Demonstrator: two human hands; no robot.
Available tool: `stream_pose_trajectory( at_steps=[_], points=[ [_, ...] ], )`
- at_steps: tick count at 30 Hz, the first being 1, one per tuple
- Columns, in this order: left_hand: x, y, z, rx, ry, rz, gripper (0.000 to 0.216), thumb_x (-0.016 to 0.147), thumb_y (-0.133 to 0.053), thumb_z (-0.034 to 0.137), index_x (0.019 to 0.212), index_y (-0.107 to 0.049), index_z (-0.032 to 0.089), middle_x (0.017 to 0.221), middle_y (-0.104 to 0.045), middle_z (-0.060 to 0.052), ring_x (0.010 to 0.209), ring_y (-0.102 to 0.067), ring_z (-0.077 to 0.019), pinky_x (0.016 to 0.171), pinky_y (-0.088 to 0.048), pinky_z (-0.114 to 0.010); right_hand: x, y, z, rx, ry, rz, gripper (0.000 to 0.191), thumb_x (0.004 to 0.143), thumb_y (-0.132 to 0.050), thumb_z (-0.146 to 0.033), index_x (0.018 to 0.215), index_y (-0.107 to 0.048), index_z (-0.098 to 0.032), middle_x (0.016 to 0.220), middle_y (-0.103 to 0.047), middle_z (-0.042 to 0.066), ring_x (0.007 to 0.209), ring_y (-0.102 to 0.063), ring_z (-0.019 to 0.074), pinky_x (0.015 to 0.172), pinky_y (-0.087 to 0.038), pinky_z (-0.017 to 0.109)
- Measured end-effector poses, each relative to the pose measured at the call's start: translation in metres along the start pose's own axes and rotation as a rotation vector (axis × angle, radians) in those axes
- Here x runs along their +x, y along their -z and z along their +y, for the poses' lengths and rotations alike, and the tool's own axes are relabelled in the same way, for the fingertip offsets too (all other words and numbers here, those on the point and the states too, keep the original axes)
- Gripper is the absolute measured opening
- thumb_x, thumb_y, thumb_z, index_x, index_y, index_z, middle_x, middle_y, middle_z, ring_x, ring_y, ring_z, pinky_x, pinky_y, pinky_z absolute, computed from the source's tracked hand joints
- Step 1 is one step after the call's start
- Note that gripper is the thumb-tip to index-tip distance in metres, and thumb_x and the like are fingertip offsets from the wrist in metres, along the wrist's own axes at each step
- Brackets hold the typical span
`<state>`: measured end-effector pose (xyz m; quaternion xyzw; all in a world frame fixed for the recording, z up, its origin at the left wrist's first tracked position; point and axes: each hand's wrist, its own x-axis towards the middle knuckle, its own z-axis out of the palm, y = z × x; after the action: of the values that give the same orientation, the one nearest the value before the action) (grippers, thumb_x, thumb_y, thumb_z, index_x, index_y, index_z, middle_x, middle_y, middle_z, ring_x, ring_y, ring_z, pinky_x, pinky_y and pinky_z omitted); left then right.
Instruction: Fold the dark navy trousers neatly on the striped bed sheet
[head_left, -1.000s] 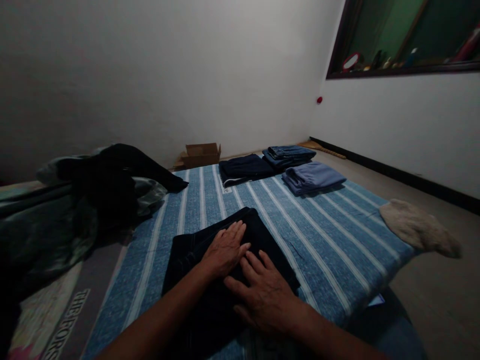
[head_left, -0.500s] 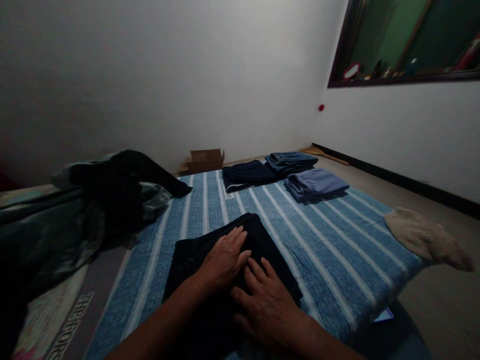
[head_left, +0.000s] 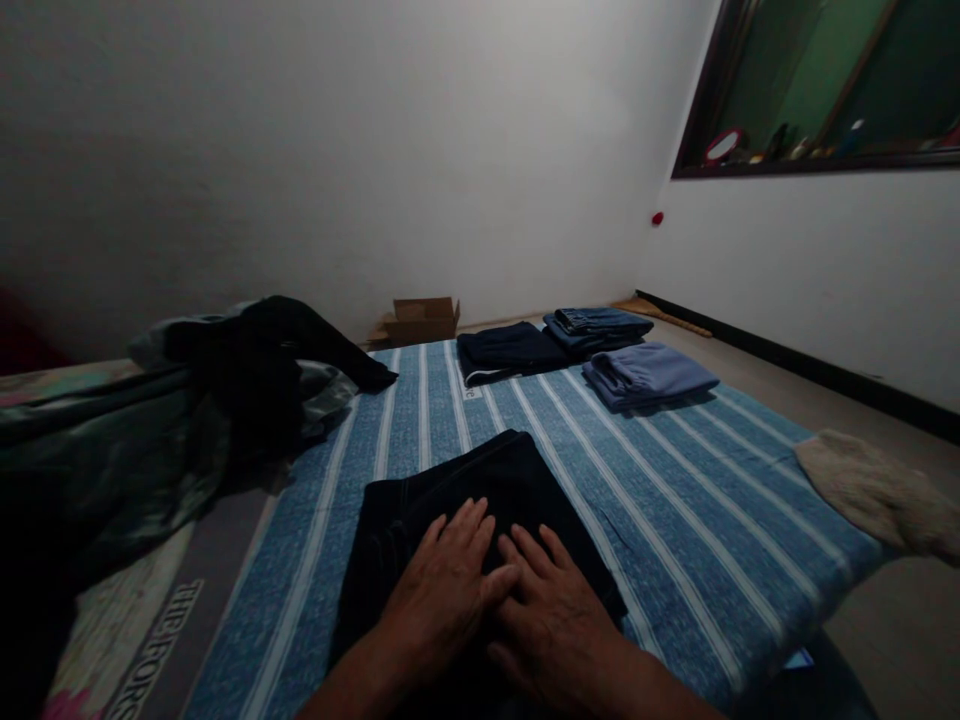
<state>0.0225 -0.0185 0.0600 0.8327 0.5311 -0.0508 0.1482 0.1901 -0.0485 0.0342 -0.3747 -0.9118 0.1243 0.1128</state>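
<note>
Dark folded trousers (head_left: 517, 470) lie on the blue striped bed cover (head_left: 330, 520) in front of me. My left hand (head_left: 442, 580) rests flat on them, fingers stretched toward the far side. Beside it my right hand (head_left: 551, 610) lies on the same trousers, fingers spread and pointing away. The two thumbs and inner edges are close together or touching near the middle of the cloth. The near part of the trousers is hidden under my hands and forearms.
Further back lie folded dark trousers (head_left: 510, 350), folded jeans (head_left: 596, 325) and a folded blue-grey garment (head_left: 649, 375). A heap of dark clothes (head_left: 247, 390) sits at the left. A beige cloth (head_left: 874, 485) hangs over the right edge. A cardboard box (head_left: 424, 320) stands by the wall.
My left hand has slid back toward me over the trousers, now level with the right hand. The whole view has shifted slightly, moving things a little to the right.
</note>
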Motion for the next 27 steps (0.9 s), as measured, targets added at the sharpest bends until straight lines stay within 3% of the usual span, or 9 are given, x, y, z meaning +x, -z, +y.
stream_pose_trajectory(
  at_steps=[3,6,9,11,14,17,22,27],
  points=[
    [-0.001,-0.003,-0.005,-0.024,-0.009,-0.034,0.065,0.09,-0.025,0.056,0.14,-0.035,0.016,0.15,-0.02,-0.012,0.139,-0.013,-0.0267,0.111,-0.015,-0.051,0.0,0.015,0.002,0.057,0.012,-0.091,0.05,0.089,-0.045,-0.049,0.131,-0.044,-0.022,0.143,-0.034,0.017,0.135,-0.023,0.0333,0.108,-0.017,0.055],
    [-0.003,-0.007,-0.01,-0.056,-0.009,-0.009,0.067,0.09,-0.023,0.059,0.141,-0.033,0.017,0.151,-0.018,-0.011,0.14,-0.014,-0.026,0.112,-0.015,-0.049,0.003,0.036,0.007,0.126,0.027,-0.137,0.029,0.089,-0.049,-0.033,0.114,-0.058,-0.022,0.125,-0.055,0.01,0.123,-0.044,0.0251,0.107,-0.024,0.047],
    [-0.004,-0.01,-0.011,-0.051,-0.021,0.025,0.063,0.092,-0.021,0.057,0.14,-0.035,0.018,0.15,-0.021,-0.009,0.139,-0.016,-0.025,0.112,-0.016,-0.048,0.014,0.048,0.015,0.118,0.006,-0.081,0.02,0.084,-0.046,-0.014,0.092,-0.064,-0.019,0.099,-0.063,0.005,0.094,-0.057,0.0169,0.096,-0.037,0.036],
    [-0.004,-0.012,-0.009,-0.027,-0.016,0.049,0.062,0.091,-0.025,0.055,0.14,-0.035,0.018,0.15,-0.023,-0.01,0.139,-0.018,-0.0259,0.111,-0.017,-0.049,0.029,0.047,0.02,0.067,-0.025,0.001,0.019,0.08,-0.048,-0.012,0.091,-0.063,-0.016,0.097,-0.063,0.006,0.091,-0.056,0.0182,0.088,-0.041,0.034],
    [-0.002,-0.013,-0.008,0.003,-0.031,0.101,0.061,0.089,-0.037,0.053,0.141,-0.033,0.021,0.148,-0.029,-0.009,0.137,-0.024,-0.0275,0.11,-0.02,-0.05,0.057,0.038,0.026,-0.043,-0.059,0.136,0.025,0.084,-0.046,-0.018,0.106,-0.059,-0.014,0.112,-0.058,0.011,0.111,-0.049,0.0251,0.095,-0.036,0.04],
    [0.001,-0.015,-0.01,0.03,-0.092,0.16,0.06,0.087,-0.044,0.051,0.139,-0.038,0.022,0.143,-0.04,-0.009,0.133,-0.032,-0.0281,0.109,-0.022,-0.05,0.084,0.026,0.031,-0.147,-0.067,0.195,0.042,0.091,-0.043,-0.033,0.128,-0.046,-0.014,0.133,-0.045,0.017,0.128,-0.033,0.0333,0.102,-0.027,0.05],
    [0.004,-0.017,-0.01,0.108,-0.121,0.215,0.063,0.084,-0.043,0.056,0.133,-0.047,0.015,0.136,-0.048,-0.015,0.13,-0.036,-0.0327,0.105,-0.027,-0.051,0.106,0.012,0.047,-0.164,-0.169,0.057,0.062,0.091,-0.031,-0.058,0.135,-0.04,-0.016,0.139,-0.038,0.02,0.132,-0.026,0.036,0.104,-0.022,0.053],
    [0.007,-0.014,-0.005,0.149,-0.106,0.155,0.064,0.083,-0.042,0.057,0.129,-0.051,0.014,0.134,-0.049,-0.016,0.129,-0.037,-0.0345,0.103,-0.028,-0.052,0.109,0.008,0.057,-0.201,-0.17,0.054,0.062,0.091,-0.028,-0.061,0.133,-0.044,-0.017,0.134,-0.044,0.019,0.129,-0.032,0.0362,0.099,-0.029,0.051]
  ],
)
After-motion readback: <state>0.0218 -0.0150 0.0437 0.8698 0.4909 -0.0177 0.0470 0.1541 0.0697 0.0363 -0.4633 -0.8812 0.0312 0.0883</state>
